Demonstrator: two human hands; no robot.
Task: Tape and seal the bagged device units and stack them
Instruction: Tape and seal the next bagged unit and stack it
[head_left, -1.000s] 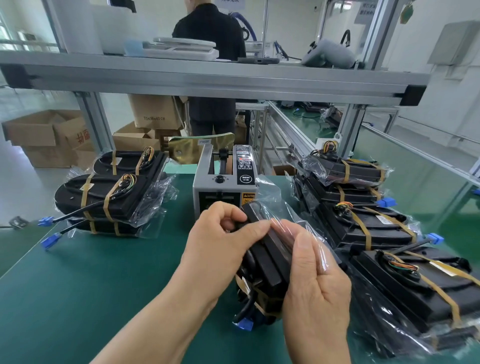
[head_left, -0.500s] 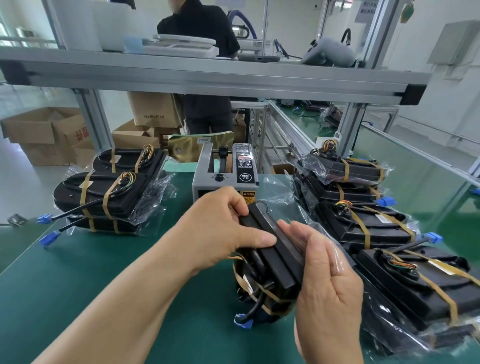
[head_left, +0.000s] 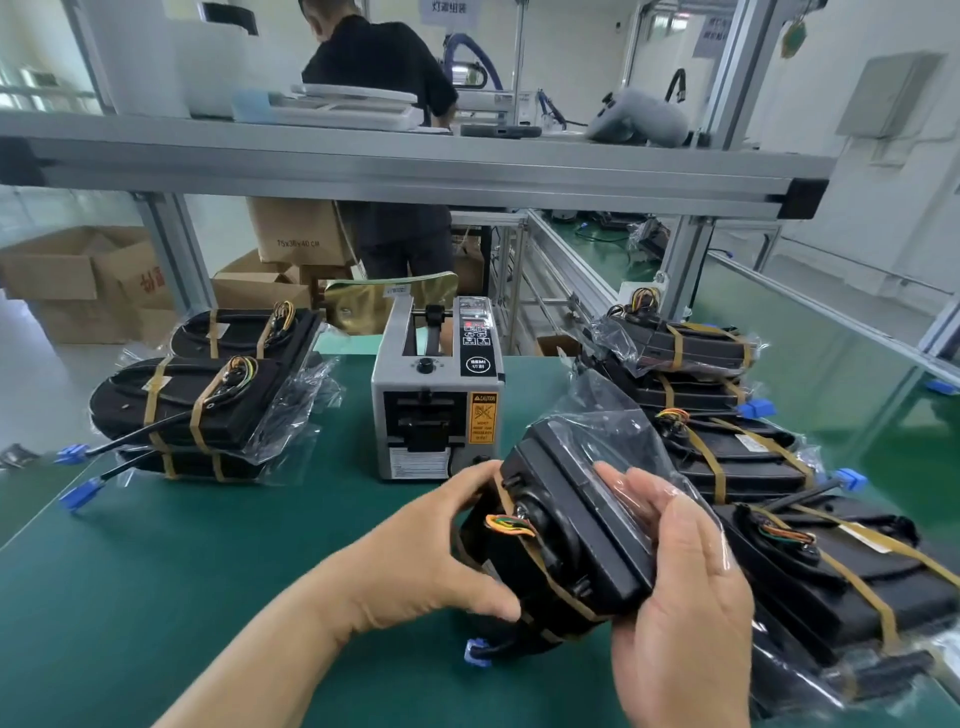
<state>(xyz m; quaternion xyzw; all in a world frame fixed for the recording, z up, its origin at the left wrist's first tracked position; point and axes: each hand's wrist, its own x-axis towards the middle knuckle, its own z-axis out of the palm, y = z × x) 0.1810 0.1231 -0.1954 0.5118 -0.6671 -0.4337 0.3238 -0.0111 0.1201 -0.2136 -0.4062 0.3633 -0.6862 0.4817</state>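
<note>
Unit (head_left: 576, 525) sits tilted in 2 hands over the mat (head_left: 156, 597), just in front of the tape machine (head_left: 436, 410); left hand (head_left: 415, 561) curls round its end, right hand (head_left: 680, 587) pins the bag (head_left: 613, 431) against its side; plastic looks slippery, so the flap could spring loose; dangling blue plug (head_left: 477, 652) might snag too.

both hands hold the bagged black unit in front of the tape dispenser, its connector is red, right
No: the head view shows its connector is blue. The left hand and right hand do hold the bagged black unit before the tape dispenser.
</note>
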